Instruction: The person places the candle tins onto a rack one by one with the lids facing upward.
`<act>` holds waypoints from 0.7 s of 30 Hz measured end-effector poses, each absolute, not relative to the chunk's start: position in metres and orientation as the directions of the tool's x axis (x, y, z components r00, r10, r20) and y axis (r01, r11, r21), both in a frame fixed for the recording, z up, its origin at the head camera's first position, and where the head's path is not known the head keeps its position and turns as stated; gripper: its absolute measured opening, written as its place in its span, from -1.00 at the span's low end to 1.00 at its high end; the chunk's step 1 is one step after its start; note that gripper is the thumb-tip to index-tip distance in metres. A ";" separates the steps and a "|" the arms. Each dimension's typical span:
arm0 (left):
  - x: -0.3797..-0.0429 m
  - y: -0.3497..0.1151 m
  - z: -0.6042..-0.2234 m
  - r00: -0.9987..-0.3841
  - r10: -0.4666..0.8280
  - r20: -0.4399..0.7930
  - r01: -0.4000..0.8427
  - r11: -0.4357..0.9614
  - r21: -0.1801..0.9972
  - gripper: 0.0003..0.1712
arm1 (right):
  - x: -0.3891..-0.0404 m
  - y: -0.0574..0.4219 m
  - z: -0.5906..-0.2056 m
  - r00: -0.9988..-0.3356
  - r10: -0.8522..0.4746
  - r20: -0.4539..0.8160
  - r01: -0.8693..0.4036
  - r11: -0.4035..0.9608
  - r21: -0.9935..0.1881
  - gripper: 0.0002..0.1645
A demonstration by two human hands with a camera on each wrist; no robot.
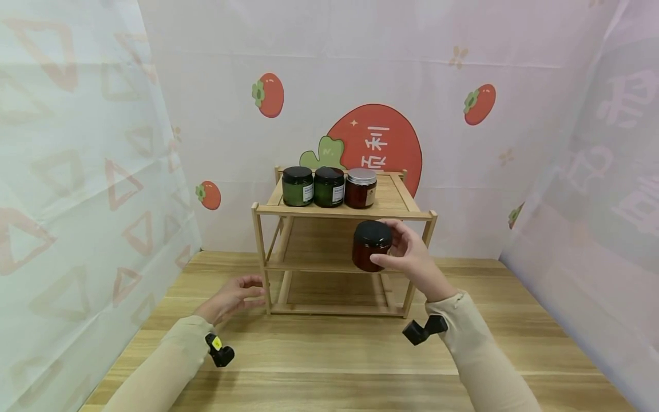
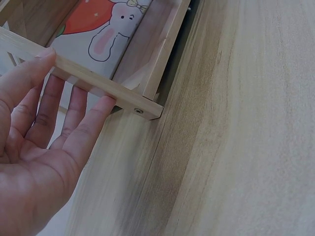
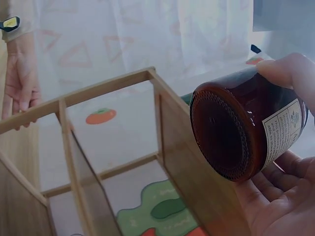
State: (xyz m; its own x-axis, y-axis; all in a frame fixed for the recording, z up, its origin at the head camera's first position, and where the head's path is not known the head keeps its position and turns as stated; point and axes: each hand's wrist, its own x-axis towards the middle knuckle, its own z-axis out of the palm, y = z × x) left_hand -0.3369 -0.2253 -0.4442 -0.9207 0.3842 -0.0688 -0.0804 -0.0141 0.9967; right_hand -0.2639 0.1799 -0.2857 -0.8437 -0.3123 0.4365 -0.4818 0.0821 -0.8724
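Observation:
My right hand (image 1: 412, 260) grips a dark amber jar (image 1: 369, 254) with a black lid, thumb on one side and fingers on the other. The jar is upright in front of the upper part of a three-tier wooden shelf (image 1: 345, 213), below its top board. In the right wrist view the jar (image 3: 221, 132) shows its ridged base and a pale label. My left hand (image 1: 237, 297) is at the shelf's left front leg. There the left wrist view shows thumb and fingers (image 2: 91, 128) holding the wooden post (image 2: 93, 81) from opposite sides.
On the top board stand two green jars (image 1: 297, 187) with black lids and an amber jar (image 1: 361, 189) with a silver lid, side by side. The shelf stands on a wood-grain table (image 1: 319, 355). A printed cloth backdrop (image 1: 221, 131) rises behind and at both sides.

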 end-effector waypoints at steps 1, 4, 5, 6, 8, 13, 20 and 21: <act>-0.337 -0.225 -0.444 -0.922 0.382 -0.069 -0.080 -0.013 0.997 -0.50 | -0.264 0.181 -0.282 -0.844 -0.304 0.443 -0.486 0.082 -0.870 -0.24; -0.337 -0.226 -0.444 -0.921 0.384 -0.064 -0.072 -0.008 0.997 -0.54 | -0.264 0.183 -0.273 -0.836 -0.289 0.466 -0.505 0.073 -0.860 -0.26; -0.337 -0.226 -0.444 -0.922 0.382 -0.065 -0.073 -0.008 0.997 -0.55 | -0.264 0.184 -0.270 -0.831 -0.286 0.477 -0.515 0.069 -0.855 -0.27; -0.336 -0.227 -0.445 -0.921 0.384 -0.062 -0.071 -0.008 0.997 -0.56 | -0.265 0.185 -0.266 -0.822 -0.285 0.493 -0.529 0.062 -0.847 -0.28; -0.336 -0.227 -0.445 -0.920 0.387 -0.058 -0.067 -0.009 0.998 -0.56 | -0.265 0.188 -0.259 -0.815 -0.278 0.508 -0.544 0.068 -0.836 -0.31; -0.337 -0.228 -0.445 -0.919 0.390 -0.054 -0.060 -0.003 0.998 -0.49 | -0.269 0.194 -0.240 -0.795 -0.262 0.547 -0.584 0.087 -0.807 -0.40; -0.335 -0.226 -0.444 -0.924 0.377 -0.061 -0.070 -0.010 0.998 -0.49 | -0.281 0.201 -0.217 -0.803 -0.260 0.537 -0.575 0.102 -0.811 -0.44; -0.335 -0.226 -0.444 -0.924 0.378 -0.061 -0.071 -0.012 0.997 -0.50 | -0.283 0.202 -0.215 -0.802 -0.257 0.539 -0.577 0.104 -0.810 -0.44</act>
